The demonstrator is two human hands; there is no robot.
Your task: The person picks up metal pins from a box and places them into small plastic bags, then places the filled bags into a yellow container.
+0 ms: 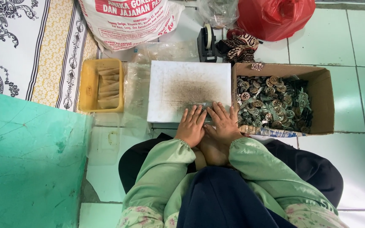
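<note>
My left hand (191, 124) and my right hand (223, 122) lie side by side, palms down, on the near edge of a white board (178, 76) with a brownish smudged middle. The fingers are spread and press flat on a small clear plastic bag (205, 105) on the board. What is inside the bag is hidden by the fingers. Green sleeves cover both arms, and my dark-clad legs are folded below.
A cardboard box (324, 101) of several metal keychain-like pieces sits right of the board. A yellow tray (88, 86) with folded clear bags stands left. A tape dispenser (205, 42), a white sack (127, 21) and a red bag (275, 17) lie behind. Teal surface at left.
</note>
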